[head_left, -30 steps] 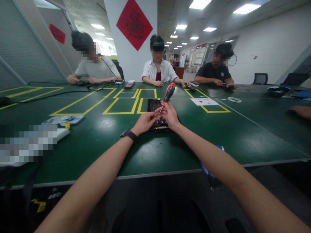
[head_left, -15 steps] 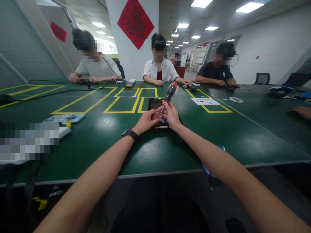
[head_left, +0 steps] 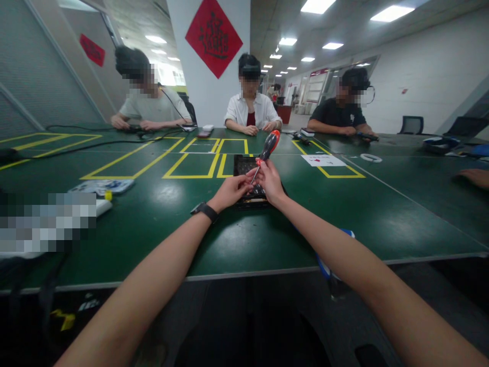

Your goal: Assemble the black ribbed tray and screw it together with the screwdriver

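A red-and-black screwdriver (head_left: 270, 145) slants in front of me, its handle up to the right and its thin shaft pointing down to the left. My right hand (head_left: 270, 179) is closed round it at the lower end of the handle. At the tip of the shaft the fingers of my left hand (head_left: 233, 189) are pinched together; what lies between them is too small to tell. Under both hands a dark, open case (head_left: 260, 203) rests on the green table, its inside partly hidden by my fingers.
Yellow tape (head_left: 187, 177) marks boxes on the table (head_left: 237, 250). A printed sheet (head_left: 323, 160) and a white ring (head_left: 371, 158) lie to the right. Left are a patterned flat box (head_left: 101, 186) and a cable (head_left: 87, 148). Several people sit around the table.
My hands and the screwdriver have barely shifted. Across the table, the middle person's hand has drawn back from the small items on the right.
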`<state>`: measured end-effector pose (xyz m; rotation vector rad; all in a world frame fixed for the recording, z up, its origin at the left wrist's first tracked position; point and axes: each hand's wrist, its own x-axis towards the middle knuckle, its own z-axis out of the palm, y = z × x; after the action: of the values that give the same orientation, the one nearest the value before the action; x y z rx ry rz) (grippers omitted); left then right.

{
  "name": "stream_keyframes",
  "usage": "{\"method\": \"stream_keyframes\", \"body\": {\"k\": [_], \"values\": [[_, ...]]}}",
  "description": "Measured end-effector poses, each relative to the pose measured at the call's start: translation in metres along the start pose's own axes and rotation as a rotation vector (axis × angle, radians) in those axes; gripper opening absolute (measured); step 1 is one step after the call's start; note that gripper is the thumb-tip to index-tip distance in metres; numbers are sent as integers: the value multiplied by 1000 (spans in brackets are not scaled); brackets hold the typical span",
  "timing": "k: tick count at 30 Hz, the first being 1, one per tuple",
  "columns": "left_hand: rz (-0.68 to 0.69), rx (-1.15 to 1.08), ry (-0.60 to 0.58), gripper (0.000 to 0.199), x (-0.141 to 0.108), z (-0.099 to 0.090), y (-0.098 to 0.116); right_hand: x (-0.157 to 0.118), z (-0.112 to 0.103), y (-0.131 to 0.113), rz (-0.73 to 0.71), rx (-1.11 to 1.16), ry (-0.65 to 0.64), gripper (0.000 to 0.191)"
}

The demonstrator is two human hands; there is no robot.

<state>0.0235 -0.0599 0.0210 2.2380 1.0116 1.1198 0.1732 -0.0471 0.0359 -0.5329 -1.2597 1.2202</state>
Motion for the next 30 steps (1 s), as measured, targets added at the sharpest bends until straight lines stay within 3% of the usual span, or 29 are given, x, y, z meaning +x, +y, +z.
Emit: {"method": "stream_keyframes", "body": {"k": [14, 30], "values": [[-11, 83, 71, 31, -2, -2, 5, -4, 4, -4, -16, 1, -3, 28], [35, 73, -9, 30, 0, -3, 5, -1, 0, -3, 39, 15, -2, 33]]}}
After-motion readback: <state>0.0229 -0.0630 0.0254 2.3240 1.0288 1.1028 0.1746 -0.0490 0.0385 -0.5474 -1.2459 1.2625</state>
